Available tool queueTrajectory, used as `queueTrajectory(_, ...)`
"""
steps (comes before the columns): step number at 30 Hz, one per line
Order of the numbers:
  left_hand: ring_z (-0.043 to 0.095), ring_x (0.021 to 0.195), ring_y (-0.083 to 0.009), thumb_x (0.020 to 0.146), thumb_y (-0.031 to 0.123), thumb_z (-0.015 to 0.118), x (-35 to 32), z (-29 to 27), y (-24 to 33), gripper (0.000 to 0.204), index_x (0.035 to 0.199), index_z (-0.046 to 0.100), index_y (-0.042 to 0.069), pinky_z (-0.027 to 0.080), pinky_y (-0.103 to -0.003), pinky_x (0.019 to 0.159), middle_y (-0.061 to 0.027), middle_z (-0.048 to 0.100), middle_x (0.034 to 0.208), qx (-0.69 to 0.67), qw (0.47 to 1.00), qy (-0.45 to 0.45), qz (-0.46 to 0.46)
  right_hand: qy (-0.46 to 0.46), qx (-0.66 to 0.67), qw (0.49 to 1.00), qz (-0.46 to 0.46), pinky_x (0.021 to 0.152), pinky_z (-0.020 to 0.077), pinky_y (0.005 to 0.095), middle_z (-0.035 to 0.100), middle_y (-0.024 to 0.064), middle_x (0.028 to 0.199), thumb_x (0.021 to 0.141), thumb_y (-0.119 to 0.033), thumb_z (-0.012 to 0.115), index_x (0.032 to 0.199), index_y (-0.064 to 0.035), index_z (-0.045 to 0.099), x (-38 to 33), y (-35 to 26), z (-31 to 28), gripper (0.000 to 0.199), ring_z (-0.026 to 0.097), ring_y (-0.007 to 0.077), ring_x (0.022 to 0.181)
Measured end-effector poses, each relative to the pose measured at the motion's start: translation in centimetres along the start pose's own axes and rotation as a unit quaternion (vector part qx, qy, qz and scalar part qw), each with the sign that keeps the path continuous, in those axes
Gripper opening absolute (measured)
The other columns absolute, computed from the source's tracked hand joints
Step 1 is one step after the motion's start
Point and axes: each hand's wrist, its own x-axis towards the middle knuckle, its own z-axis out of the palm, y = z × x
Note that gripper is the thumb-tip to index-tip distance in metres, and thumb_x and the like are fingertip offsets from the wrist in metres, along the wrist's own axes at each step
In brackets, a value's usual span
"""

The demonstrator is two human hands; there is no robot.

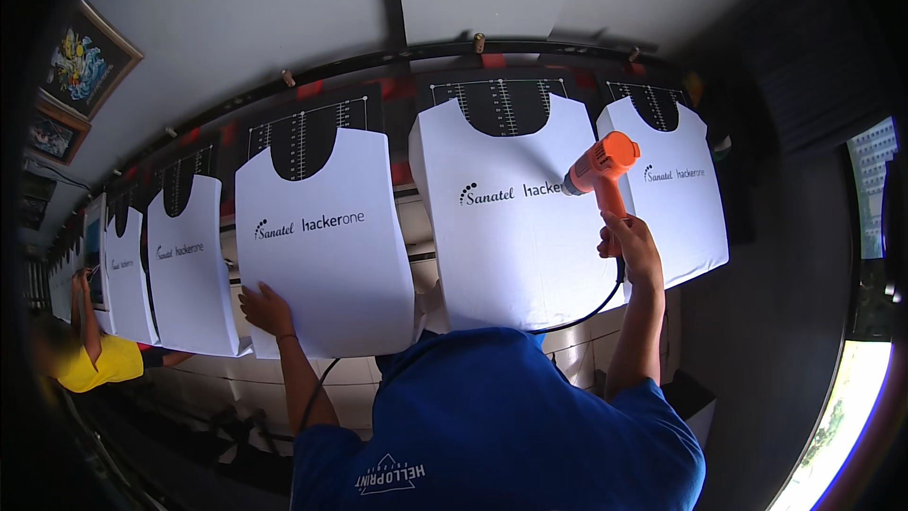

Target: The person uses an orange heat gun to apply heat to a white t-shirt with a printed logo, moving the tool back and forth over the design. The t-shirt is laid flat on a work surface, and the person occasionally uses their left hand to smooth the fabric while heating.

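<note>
White T-shirts with dark printing across the chest lie on a row of black boards marked with ruler lines. My right hand (632, 244) is wrapped round the handle of an orange heat gun (608, 161). Its dark nozzle points left, over the print of the large white shirt (515, 255) in front of me, and a black cord hangs from the handle. My left hand (268, 310) is open, fingers spread, at the lower left edge of the neighbouring white shirt (322, 274). Whether its fingertips press on the cloth, I cannot tell.
Another white shirt (676, 213) lies at the right end, and several more run off to the left. A co-worker in a yellow shirt (102, 367) stands at the far left, arms raised. A dark rail (430, 52) with knobs runs behind the boards.
</note>
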Motion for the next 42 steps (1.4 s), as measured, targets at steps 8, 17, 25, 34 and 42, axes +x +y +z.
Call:
queueTrajectory(8, 0.033, 0.138, -0.046, 0.097, 0.035, 0.054, -2.4, -1.5, 3.1, 0.057, 0.135, 0.048, -0.007, 0.029, -0.049, 0.114, -0.0323, 0.04, 0.145, -0.169, 0.949, -0.239, 0.115, 0.05, 0.037, 0.998, -0.013, 0.058, 0.054, 0.0273, 0.059, 0.0063, 0.078, 0.093, -0.034, 0.065, 0.099, 0.0037, 0.058, 0.8, 1.5, -2.2, 0.039, 0.063, 0.0148, 0.063)
queueTrajectory(17, 0.055, 0.122, -0.0339, 0.099, 0.035, 0.053, -15.5, -16.2, 13.1, 0.048, 0.136, 0.052, 0.004, 0.04, -0.039, 0.105, -0.0213, 0.056, 0.134, -0.335, 0.641, -0.622, 0.3, 0.061, 0.044, 0.997, 0.006, 0.056, 0.05, 0.0281, 0.056, 0.005, 0.077, 0.093, -0.034, 0.064, 0.103, 0.0036, 0.058, 0.4, 1.1, -1.2, 0.04, 0.058, 0.0136, 0.06)
queueTrajectory(25, 0.051, 0.128, -0.0318, 0.1, 0.039, 0.05, -13.8, -17.6, 11.3, 0.053, 0.138, 0.049, 0.001, 0.038, -0.038, 0.107, -0.0202, 0.053, 0.139, -0.322, 0.622, -0.633, 0.33, -0.019, 0.049, 0.999, 0.008, 0.055, 0.0501, 0.0273, 0.056, 0.0051, 0.077, 0.094, -0.036, 0.063, 0.113, 0.0054, 0.056, -1.2, 0.8, 5.6, 0.046, 0.059, 0.0136, 0.058)
queueTrajectory(34, 0.054, 0.124, -0.0346, 0.099, 0.036, 0.054, -3.5, -12.7, 0.3, 0.052, 0.134, 0.052, -0.002, 0.043, -0.04, 0.103, -0.0223, 0.055, 0.135, -0.348, 0.608, -0.614, 0.363, -0.142, 0.09, 0.985, 0.027, 0.06, 0.0517, 0.0275, 0.06, 0.005, 0.076, 0.096, -0.032, 0.061, 0.114, 0.006, 0.055, -11.2, -1.4, 25.2, 0.042, 0.062, 0.0135, 0.062)
queueTrajectory(42, 0.057, 0.119, -0.033, 0.096, 0.025, 0.06, 11.9, -12.6, -9.6, 0.04, 0.128, 0.056, 0.0, 0.044, -0.04, 0.101, -0.0218, 0.058, 0.129, -0.356, 0.719, -0.547, 0.237, -0.197, 0.123, 0.972, 0.044, 0.059, 0.0503, 0.0269, 0.06, 0.0043, 0.075, 0.095, -0.033, 0.062, 0.112, 0.0049, 0.056, -17.6, -6.1, 40.5, 0.042, 0.062, 0.0129, 0.061)
